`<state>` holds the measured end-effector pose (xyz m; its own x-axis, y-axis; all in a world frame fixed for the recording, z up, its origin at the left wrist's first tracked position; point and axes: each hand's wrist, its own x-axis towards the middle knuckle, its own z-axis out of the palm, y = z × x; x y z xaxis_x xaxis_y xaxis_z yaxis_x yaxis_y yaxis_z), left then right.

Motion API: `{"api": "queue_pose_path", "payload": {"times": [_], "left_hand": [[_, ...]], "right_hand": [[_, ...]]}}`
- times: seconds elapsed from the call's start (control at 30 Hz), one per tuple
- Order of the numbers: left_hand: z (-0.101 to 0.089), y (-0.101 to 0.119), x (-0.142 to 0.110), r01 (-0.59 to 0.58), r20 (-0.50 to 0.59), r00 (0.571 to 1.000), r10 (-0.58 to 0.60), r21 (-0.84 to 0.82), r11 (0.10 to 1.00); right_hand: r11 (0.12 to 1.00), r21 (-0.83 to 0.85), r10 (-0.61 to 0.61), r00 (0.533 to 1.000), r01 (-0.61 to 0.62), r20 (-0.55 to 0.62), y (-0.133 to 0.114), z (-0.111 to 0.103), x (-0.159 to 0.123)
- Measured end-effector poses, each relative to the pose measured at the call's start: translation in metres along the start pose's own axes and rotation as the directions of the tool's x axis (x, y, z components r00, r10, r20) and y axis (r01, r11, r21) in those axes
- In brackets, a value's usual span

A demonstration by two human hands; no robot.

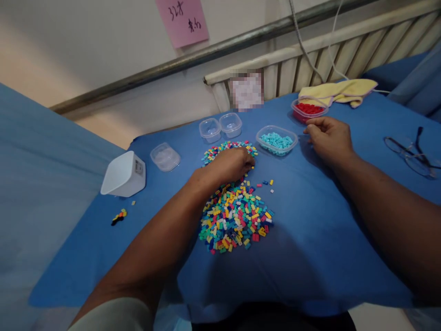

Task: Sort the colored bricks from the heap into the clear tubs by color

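Observation:
My left hand (234, 163) rests with curled fingers over the far part of a heap of small multicoloured toy bricks (237, 216). Its fingertips reach down among the bricks, and what they hold, if anything, is hidden. My right hand (329, 138) hovers just in front of a clear tub of red bricks (310, 109). Its thumb and fingers are pinched together, and anything between them is too small to make out. Between the two hands stands a clear tub of light-blue bricks (276, 141). A few loose bricks (265, 183) lie right of the heap.
Two clear tubs (220, 128) stand behind the heap, with a clear lid or shallow tub (165, 157) and a white box (124, 174) to the left. A small brick cluster (119, 216) lies at left. Glasses (413, 154) and a yellow cloth (337, 92) are at right.

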<state>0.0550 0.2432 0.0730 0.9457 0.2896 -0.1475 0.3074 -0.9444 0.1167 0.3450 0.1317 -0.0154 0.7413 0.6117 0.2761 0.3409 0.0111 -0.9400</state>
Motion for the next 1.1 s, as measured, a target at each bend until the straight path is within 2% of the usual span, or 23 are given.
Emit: {"api": "queue_pose_path", "payload": {"times": [0.1, 0.17, 0.23, 0.3, 0.37, 0.5, 0.57, 0.63, 0.73, 0.8, 0.87, 0.97, 1.03, 1.1], "left_hand": [[-0.002, -0.004, -0.004, 0.048, -0.03, 0.998, -0.049, -0.048, 0.998], [-0.008, -0.013, -0.012, 0.098, -0.108, 0.988, -0.113, -0.139, 0.986], [-0.015, -0.023, -0.024, 0.161, -0.202, 0.954, -0.219, -0.27, 0.949], [-0.019, -0.029, -0.038, 0.199, -0.248, 0.921, -0.3, -0.36, 0.911], [-0.018, -0.029, -0.051, 0.18, -0.233, 0.931, -0.28, -0.375, 0.909], [-0.004, -0.019, -0.069, 0.088, -0.136, 0.978, -0.157, -0.413, 0.906], [0.003, -0.016, -0.073, 0.109, -0.143, 0.968, -0.205, -0.498, 0.86], [0.007, -0.016, -0.075, 0.126, -0.209, 0.933, -0.293, -0.571, 0.811], [0.008, -0.015, -0.075, 0.11, -0.316, 0.887, -0.336, -0.563, 0.819], [0.007, -0.01, -0.074, 0.098, -0.312, 0.903, -0.297, -0.522, 0.847], [0.008, -0.004, -0.073, 0.092, -0.25, 0.938, -0.241, -0.492, 0.866], [0.009, 0.0, -0.074, 0.088, -0.173, 0.963, -0.208, -0.529, 0.844], [0.01, -0.002, -0.075, 0.078, -0.194, 0.948, -0.254, -0.63, 0.773], [0.01, -0.006, -0.077, 0.059, -0.263, 0.906, -0.332, -0.699, 0.713]], "right_hand": [[1.0, -0.013, 0.005, 1.0, -0.005, 0.009, -0.004, -0.001, -0.001], [1.0, -0.02, 0.009, 1.0, -0.009, 0.007, -0.006, -0.001, -0.002], [1.0, -0.024, 0.014, 1.0, -0.014, -0.002, -0.007, 0.0, -0.002], [0.999, -0.026, 0.018, 1.0, -0.018, -0.008, -0.009, 0.001, -0.003], [0.999, -0.028, 0.023, 1.0, -0.023, -0.012, -0.01, 0.001, -0.003], [0.999, -0.031, 0.034, 0.999, -0.034, -0.003, -0.012, 0.001, -0.004], [0.999, -0.033, 0.038, 0.999, -0.038, 0.005, -0.013, 0.001, -0.004], [0.998, -0.038, 0.04, 0.999, -0.04, 0.005, -0.014, 0.0, -0.005], [0.998, -0.052, 0.045, 0.999, -0.045, 0.005, -0.016, 0.0, -0.006], [0.997, -0.06, 0.05, 0.999, -0.05, 0.004, -0.019, 0.0, -0.007], [0.996, -0.072, 0.056, 0.998, -0.056, 0.003, -0.02, 0.0, -0.008], [0.994, -0.088, 0.058, 0.998, -0.058, 0.004, -0.022, 0.0, -0.009], [0.995, -0.086, 0.051, 0.999, -0.051, 0.006, -0.023, 0.0, -0.009], [0.995, -0.086, 0.043, 0.999, -0.043, 0.002, -0.023, 0.0, -0.01]]}}
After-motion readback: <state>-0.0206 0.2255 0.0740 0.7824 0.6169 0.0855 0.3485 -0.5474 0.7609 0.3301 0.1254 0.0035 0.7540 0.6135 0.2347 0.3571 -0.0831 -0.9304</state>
